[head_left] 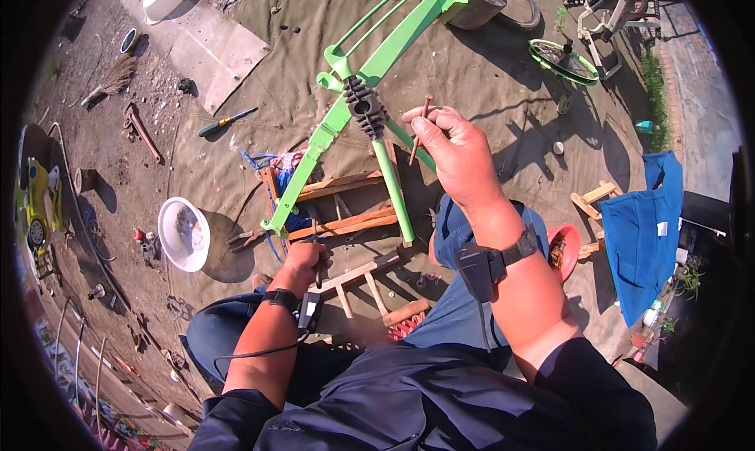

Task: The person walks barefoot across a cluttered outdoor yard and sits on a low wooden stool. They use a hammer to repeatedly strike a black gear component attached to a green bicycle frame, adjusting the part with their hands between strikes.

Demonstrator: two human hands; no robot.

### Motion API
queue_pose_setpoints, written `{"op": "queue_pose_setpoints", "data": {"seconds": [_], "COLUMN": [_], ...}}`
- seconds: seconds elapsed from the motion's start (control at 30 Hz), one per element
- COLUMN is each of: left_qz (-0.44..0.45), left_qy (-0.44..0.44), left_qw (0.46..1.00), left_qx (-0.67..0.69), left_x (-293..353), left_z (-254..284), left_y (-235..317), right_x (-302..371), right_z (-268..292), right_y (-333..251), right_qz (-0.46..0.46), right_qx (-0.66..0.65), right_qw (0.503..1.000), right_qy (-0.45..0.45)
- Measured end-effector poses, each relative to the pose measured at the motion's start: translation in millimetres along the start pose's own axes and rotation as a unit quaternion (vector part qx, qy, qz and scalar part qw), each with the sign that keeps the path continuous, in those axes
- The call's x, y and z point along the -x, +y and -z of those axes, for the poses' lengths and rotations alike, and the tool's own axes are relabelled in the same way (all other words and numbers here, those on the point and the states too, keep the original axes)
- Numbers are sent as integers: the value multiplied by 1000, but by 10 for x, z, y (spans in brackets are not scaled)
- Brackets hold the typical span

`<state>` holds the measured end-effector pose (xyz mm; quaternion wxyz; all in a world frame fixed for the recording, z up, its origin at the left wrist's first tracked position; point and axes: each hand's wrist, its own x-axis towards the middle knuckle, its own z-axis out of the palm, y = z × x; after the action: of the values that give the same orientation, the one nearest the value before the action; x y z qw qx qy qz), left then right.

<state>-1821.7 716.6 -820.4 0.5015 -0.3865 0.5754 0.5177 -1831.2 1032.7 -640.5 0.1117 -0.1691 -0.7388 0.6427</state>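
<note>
A bright green bicycle-like frame (322,136) slants across the middle, resting by a low wooden stool frame. A dark ribbed piece (366,106) sits at its joint. My right hand (460,148), raised just right of that joint, pinches a long rusty bolt (419,132) between thumb and fingers. The bolt stands nearly upright, apart from the frame. My left hand (307,262) is closed by the frame's lower left end. A slim dark metal piece shows above and below its fingers; its kind is unclear.
Wooden stool parts (346,224) lie between my knees. At left are a white basin (184,235), a screwdriver (228,122), a pipe wrench (141,133) and a straw broom (112,80). A blue cloth (643,235) and a red bowl (568,250) are at right; bicycles stand behind.
</note>
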Motion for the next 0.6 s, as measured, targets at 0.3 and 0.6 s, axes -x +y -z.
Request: {"op": "queue_pose_setpoints", "data": {"seconds": [0.3,0.6], "left_qz": [-155,-169], "left_qy": [-8,-84], "left_qw": [906,899], "left_qx": [-394,-395], "left_x": [222,958], "left_z": [-90,-44], "left_y": [-18,139], "right_x": [32,64], "right_z": [23,39], "right_y": [-20,-63], "right_qz": [-15,21], "right_qx": [-4,17], "right_qw": [1000,998], "right_qy": [22,48]}}
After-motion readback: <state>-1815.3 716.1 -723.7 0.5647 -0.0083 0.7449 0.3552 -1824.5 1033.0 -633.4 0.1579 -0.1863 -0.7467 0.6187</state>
